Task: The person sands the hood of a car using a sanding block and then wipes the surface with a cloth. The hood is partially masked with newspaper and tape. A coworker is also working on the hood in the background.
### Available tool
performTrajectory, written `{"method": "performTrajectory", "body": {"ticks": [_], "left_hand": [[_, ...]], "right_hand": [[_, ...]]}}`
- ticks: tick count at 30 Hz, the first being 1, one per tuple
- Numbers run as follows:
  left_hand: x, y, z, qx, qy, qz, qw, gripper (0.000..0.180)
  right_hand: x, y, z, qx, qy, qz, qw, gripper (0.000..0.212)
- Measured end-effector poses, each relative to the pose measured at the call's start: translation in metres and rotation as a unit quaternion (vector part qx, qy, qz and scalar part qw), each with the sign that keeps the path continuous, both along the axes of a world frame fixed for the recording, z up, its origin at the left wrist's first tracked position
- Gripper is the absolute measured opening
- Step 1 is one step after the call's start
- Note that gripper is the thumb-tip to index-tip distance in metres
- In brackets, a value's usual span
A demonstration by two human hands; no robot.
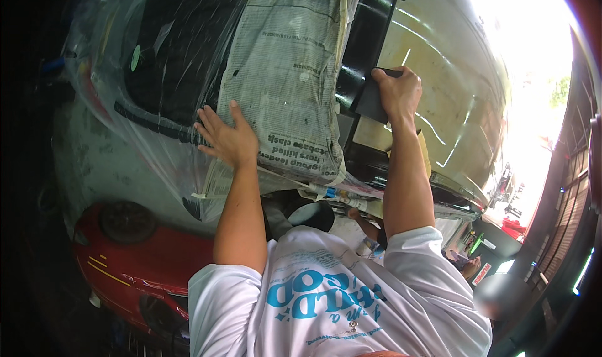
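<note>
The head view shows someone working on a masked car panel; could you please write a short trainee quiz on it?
1. True or false: the left hand lies flat on the newspaper taped over the car.
2. What does the right hand hold against the pale panel?
A. a dark flat block
B. a spray can
C. a roll of tape
3. Fill in: left of the newspaper, the car window is covered with clear ____ sheet.

Key
1. True; the fingers are spread on the paper.
2. A; the dark flat block is pressed to the panel beside a black strip.
3. plastic
</note>
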State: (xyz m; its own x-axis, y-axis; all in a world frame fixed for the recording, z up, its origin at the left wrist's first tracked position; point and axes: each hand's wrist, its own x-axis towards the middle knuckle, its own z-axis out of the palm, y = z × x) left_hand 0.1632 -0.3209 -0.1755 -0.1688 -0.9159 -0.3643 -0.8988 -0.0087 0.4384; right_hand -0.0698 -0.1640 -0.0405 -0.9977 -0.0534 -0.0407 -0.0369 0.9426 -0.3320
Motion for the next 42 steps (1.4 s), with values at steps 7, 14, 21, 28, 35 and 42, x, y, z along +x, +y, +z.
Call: {"method": "performTrajectory", "body": {"ticks": [7,14,21,28,35,42], "left_hand": [[-0.003,0.001,0.005,0.003,0.012,-0.008,1.0,0.083],[0.001,0.0,0.0,0.005,-0.003,-0.002,1.0,0.083],[-0.001,0.001,0.004,0.005,0.003,-0.005,1.0,0.083],[-0.001,0.0,0.001,0.0,-0.001,-0.004,1.0,0.082],[0.0,0.001,-0.001,-0.006,0.0,-0.001,1.0,0.081],[0.007,0.004,0.005,-0.01,-0.001,-0.018,1.0,0.08]], "right_hand": [[-0.089,-0.018,0.007,-0.004,0.014,-0.003,1.0,0.046],[-0.048,-0.006,0.008,-0.02,-0.078,0.017,0.997,0.048],[-0.096,-0.018,0.01,-0.031,-0.025,0.018,0.999,0.042],[-0.107,-0.017,0.0,0.003,-0.008,0.052,0.999,0.043],[-0.13,-0.027,0.007,0.007,0.009,0.055,0.998,0.043],[-0.182,-0.029,0.002,-0.019,-0.031,0.009,0.999,0.044]]}}
